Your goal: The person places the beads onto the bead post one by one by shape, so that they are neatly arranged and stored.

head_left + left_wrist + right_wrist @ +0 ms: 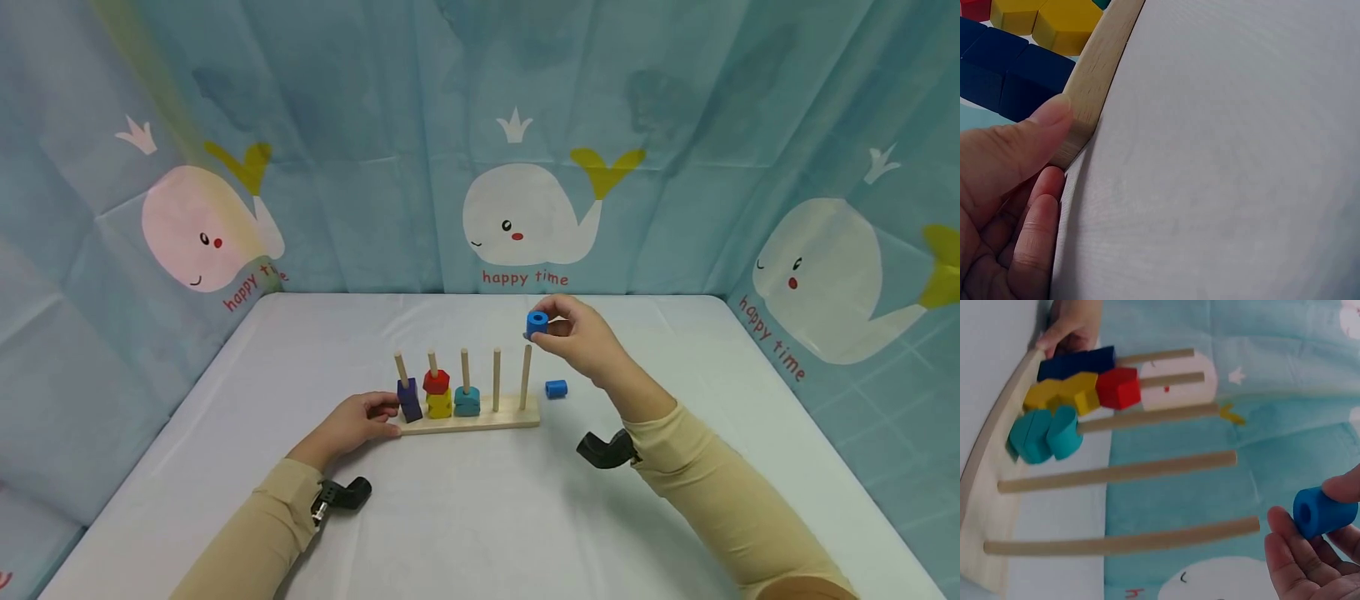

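Observation:
A wooden peg stand (517, 417) with several upright pegs is on the table. My left hand (358, 423) grips its left end, the thumb pressing the base's corner (1088, 103) and fingers curled below. Above the rightmost peg (526, 375), my right hand (581, 337) pinches a blue cylinder block (1319, 512) with a hole through it. The cylinder is apart from the peg tip. Dark blue blocks (408, 400) fill the left peg; a red block (437, 382) sits over yellow blocks (439, 404) beside it. Teal blocks (467, 402) are on the middle peg. The two right pegs are bare.
A second blue cylinder (556, 389) lies on its side to the right of the stand. The white-covered table (465, 517) reaches back to a blue curtain (360, 225) printed with whales. Black wrist cameras (606, 450) jut from both sleeves.

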Motion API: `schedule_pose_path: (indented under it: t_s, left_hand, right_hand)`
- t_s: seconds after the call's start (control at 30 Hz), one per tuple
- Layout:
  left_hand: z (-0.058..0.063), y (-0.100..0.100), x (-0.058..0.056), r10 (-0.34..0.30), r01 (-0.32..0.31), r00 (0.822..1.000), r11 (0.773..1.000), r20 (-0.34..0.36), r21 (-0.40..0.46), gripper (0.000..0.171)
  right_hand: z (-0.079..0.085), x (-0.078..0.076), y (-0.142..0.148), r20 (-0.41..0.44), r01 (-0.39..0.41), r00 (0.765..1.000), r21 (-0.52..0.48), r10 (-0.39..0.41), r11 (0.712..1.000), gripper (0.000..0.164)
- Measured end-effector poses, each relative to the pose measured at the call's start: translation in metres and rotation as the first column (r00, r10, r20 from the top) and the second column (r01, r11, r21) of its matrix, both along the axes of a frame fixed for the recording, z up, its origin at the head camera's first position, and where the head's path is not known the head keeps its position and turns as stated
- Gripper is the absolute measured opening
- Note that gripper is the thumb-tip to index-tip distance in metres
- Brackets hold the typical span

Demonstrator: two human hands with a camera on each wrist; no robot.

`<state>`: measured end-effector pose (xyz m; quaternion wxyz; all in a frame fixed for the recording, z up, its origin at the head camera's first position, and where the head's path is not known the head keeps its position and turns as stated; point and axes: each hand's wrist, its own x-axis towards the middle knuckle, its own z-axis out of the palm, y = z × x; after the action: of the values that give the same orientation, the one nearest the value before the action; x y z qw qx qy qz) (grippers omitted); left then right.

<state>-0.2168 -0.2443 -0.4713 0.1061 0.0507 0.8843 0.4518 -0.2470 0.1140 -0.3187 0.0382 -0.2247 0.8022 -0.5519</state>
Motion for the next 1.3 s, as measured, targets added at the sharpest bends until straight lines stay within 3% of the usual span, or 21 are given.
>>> schedule_pose_path:
  t_s: [0.3, 0.53, 0.8, 1.03, 1.3]
  left_hand:
    - [0.0, -0.001, 0.0, 0.003, -0.003, 1.0, 1.0, 0.004, 0.006, 0.059]
    - [-0.001, -0.002, 0.002, -0.049, 0.05, 0.997, 0.998, -0.055, 0.022, 0.06]
    - [-0.001, -0.001, 0.0, -0.009, 0.009, 1.0, 1.0, -0.01, 0.028, 0.057]
    - [0.0, -0.001, 0.001, -0.009, 0.01, 1.0, 0.999, -0.008, 0.035, 0.058]
    - [0.002, -0.001, 0.001, -0.018, 0.019, 1.0, 0.999, -0.015, 0.028, 0.057]
  right_hand:
    - [-0.003, 0.001, -0.027, -0.022, -0.061, 0.998, 0.058, 0.063, 0.996, 0.025]
    - [-0.01, 0.001, -0.036, -0.005, -0.062, 0.998, 0.107, 0.063, 0.992, 0.024]
    - [-0.019, -0.002, -0.038, -0.007, -0.048, 0.999, 0.129, 0.049, 0.99, 0.023]
    - [-0.037, -0.008, -0.039, 0.077, -0.048, 0.996, 0.161, 0.036, 0.986, 0.022]
    - [-0.06, -0.013, -0.038, 0.146, -0.038, 0.989, 0.117, 0.02, 0.992, 0.027]
